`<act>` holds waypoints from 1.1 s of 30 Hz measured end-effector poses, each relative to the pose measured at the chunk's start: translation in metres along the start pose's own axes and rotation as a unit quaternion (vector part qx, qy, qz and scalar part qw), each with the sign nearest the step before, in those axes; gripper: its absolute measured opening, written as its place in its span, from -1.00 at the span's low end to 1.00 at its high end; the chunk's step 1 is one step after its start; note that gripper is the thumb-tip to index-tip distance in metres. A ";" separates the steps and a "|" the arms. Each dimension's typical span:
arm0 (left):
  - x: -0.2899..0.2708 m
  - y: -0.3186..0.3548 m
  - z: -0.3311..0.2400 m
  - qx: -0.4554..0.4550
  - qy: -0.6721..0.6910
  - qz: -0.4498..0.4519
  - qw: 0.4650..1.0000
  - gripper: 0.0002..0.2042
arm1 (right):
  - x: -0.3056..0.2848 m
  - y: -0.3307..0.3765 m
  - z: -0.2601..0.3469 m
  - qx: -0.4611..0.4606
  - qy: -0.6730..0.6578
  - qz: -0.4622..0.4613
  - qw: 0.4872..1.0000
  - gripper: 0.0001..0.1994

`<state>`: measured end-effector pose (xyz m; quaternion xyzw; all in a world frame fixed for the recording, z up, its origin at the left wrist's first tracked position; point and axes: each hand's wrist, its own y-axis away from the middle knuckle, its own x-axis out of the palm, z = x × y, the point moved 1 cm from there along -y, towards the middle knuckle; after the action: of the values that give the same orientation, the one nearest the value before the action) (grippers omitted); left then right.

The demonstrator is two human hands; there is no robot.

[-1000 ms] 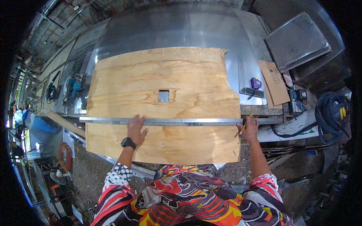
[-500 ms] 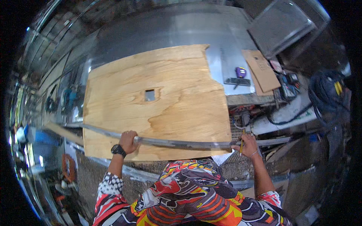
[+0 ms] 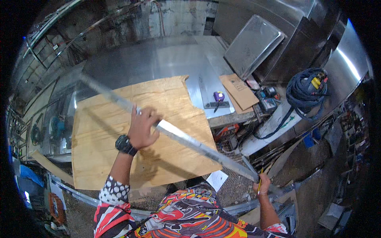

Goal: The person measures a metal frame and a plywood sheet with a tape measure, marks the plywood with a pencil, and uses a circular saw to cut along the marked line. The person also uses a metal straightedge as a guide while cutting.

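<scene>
1. Since the earlier frame, lifted the metal bar [image 3: 193, 144] off the plywood [image 3: 93, 158], slanting above it.
2. Could scrape it by tipping in too loose a hold.
3. Runs from the right hand's [image 3: 264, 185] grip, closed on near end and pencil [image 3: 260, 186], past the left hand [image 3: 143, 129]; cannot tell whether clasped there.

The bar [image 3: 190, 145] is silver-grey, the pencil [image 3: 260, 183] yellow. The plywood sheet [image 3: 99, 154] is pale tan with faint darker grain; the bench [image 3: 139, 61] is grey with a metallic sheen. The tape measure [image 3: 218, 95] is purple, the cardboard [image 3: 239, 93] brown, the coiled cable [image 3: 302, 97] dark blue. The watch [image 3: 125, 145] is black. The shirt [image 3: 190, 212] mixes red, orange, yellow, white and grey stripes and swirls, with black-and-white spots on its left cuff [image 3: 114, 191].
</scene>
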<state>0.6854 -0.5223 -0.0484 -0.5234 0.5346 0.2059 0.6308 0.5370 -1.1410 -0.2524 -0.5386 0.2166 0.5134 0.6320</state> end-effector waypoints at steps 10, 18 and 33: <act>0.087 -0.007 -0.078 -0.154 0.190 -0.039 0.969 -0.29 | 0.083 -0.170 0.007 0.267 -0.079 -0.016 0.960 -0.55; 0.182 0.150 -0.163 -0.466 0.167 -0.047 0.868 -0.34 | 0.178 -0.338 -0.055 0.250 -0.044 -0.042 0.966 -0.49; 0.259 0.342 -0.420 -0.812 0.167 0.004 0.559 -0.38 | 0.336 -0.475 -0.105 0.205 0.092 0.123 0.967 -0.46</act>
<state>0.3013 -0.8443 -0.3792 -0.8371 0.2384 0.4647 -0.1626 1.1127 -1.0449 -0.3469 -0.4117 0.4386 0.4801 0.6385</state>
